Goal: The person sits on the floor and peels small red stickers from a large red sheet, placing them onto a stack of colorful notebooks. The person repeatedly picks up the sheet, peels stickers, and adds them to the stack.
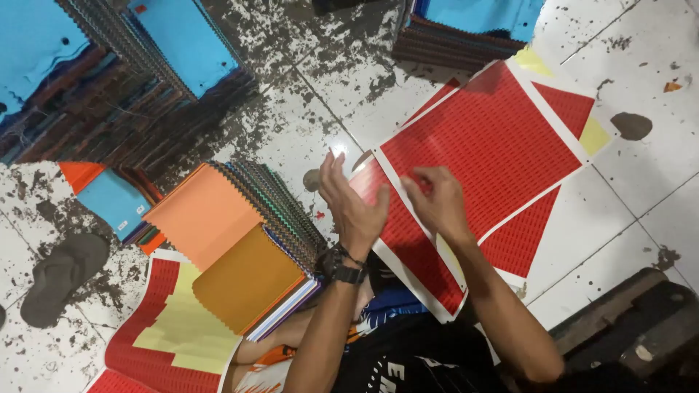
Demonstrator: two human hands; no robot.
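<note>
Head view: left hand [353, 207], wristwatch [348, 273] on its wrist, is raised edge-on over the near end of the red sheets [480, 142]; its fingers are straight and close together, holding nothing that I can see. Right hand [437, 200] lies flat on the top red sheet, fingertips pressing the surface; whether they pinch anything I cannot tell. Sheets lie overlapped on the stained tile floor [633, 196], fabric swatch stacks [240, 247] just left of the hands, a sandal [62, 273] farther left.
</note>
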